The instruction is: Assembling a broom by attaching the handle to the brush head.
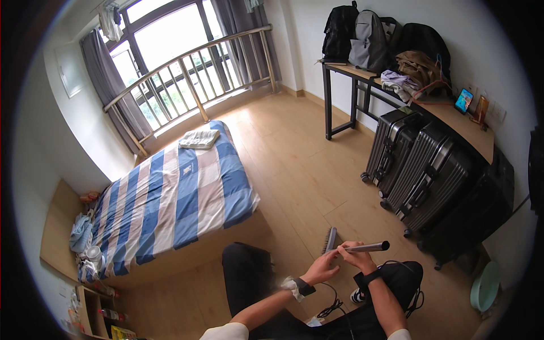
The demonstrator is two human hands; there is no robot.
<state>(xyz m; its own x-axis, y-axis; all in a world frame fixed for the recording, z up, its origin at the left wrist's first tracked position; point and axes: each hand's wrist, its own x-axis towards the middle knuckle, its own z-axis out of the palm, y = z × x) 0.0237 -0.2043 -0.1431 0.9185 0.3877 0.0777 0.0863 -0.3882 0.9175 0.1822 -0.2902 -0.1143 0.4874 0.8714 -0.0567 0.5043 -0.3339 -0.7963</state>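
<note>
Right hand (pixel 356 258) gripping the pole (pixel 371 247), left hand (pixel 321 270) beside it, hold unclear — the brush (pixel 332 237) is at five o'clock, its joining done or left, I can't tell.

No text can be read; the small pale mark (pixel 187 169) on the checked bedspread (pixel 187 198) is illegible.

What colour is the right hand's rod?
The rod is metallic grey, best seen in the head view.
</note>
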